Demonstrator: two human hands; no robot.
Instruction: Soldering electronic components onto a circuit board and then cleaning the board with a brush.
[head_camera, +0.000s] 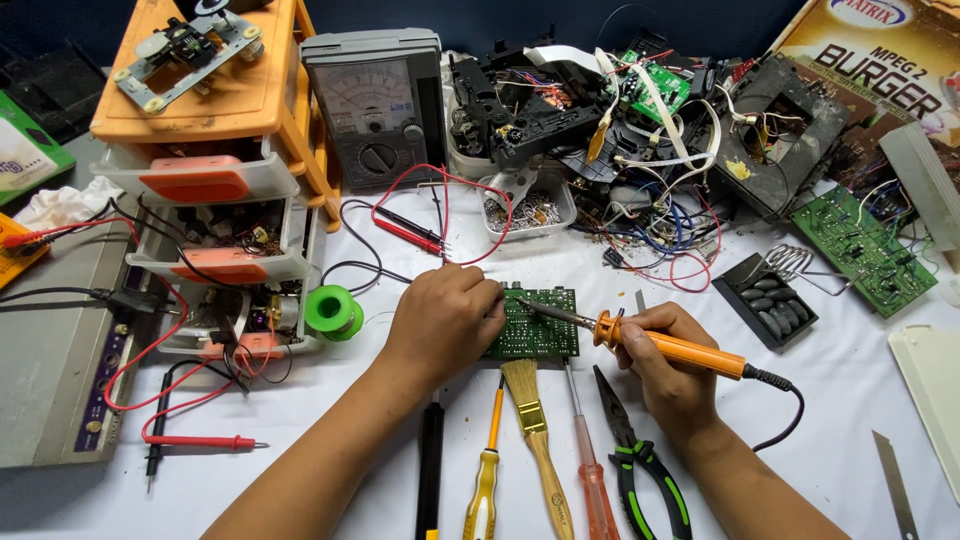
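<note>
At the middle of the white-covered bench (860, 400), seen from the head camera, a small green circuit board (535, 325) lies flat, just above a row of hand tools. The left hand (445, 320) rests on the board's left edge, fingers curled down over it and pinning it to the cloth. The right hand (665, 365) is wrapped around the orange handle of a soldering iron (670, 345), held like a pen, its dark tip angled down onto the top of the board near the left fingertips.

That board looks light, thin and stiff, and I would judge it easily slid on the cloth, so pressing at its bare edge seems the safe hold; its upper face is studded with fine parts that look fragile. The iron is slim and light, with a cord trailing off to the right; the plastic handle is the only place to grip it, well back from the metal shaft.

Below the board lie a yellow screwdriver (485, 480), a bristle brush (530, 420), a red screwdriver (590, 470) and green-handled pliers (640, 460). A green solder spool (332, 310) sits to the left of the board, and an analogue meter (375, 105) stands behind, its red and black leads looping toward the board.
</note>
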